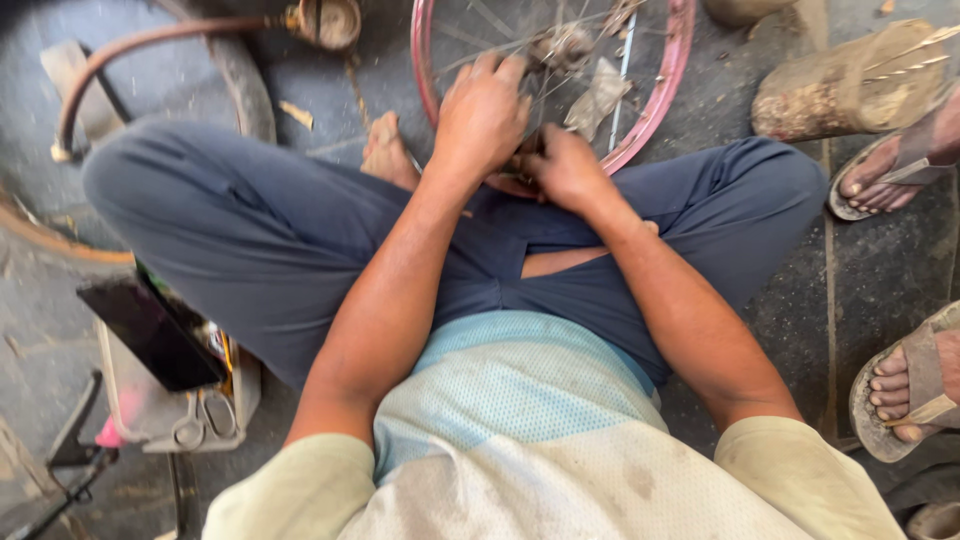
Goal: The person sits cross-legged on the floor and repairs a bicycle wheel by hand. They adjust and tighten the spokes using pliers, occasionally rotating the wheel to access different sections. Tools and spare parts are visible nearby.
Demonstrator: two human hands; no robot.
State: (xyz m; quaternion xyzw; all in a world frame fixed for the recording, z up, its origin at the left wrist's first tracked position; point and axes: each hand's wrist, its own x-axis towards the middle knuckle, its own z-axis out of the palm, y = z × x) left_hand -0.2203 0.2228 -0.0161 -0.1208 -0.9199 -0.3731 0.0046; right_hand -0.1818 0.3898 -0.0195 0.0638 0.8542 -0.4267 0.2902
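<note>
A bicycle wheel rim [668,75], painted a worn pink-red with scuffed, dull patches, lies on the dark ground just ahead of the seated person's crossed legs, its near arc resting against the lap. Thin metal spokes [480,45] run inward to a grimy hub [563,45], and a pale scrap of rag or paper [600,98] lies among the spokes to the right of the hub. The left hand [482,112] lies over the spokes near the hub, fingers curled down and closed around something among them, though what exactly it grips is hidden. The right hand [566,168] sits just beside it at the near edge of the rim, fingers bent tight around a small part that cannot be made out. The two hands are nearly touching. A bare foot [387,152] of the person pokes out beside the rim on the left. Farther left a reddish hose [130,55] curves across the ground to a brass-coloured fitting [325,20]. By the left knee stands a pale box [150,405] holding scissors [205,418], with a dark phone [150,330] propped on it. On the right, another person's sandalled feet [895,385] stand near a rough wooden block [850,85].
</note>
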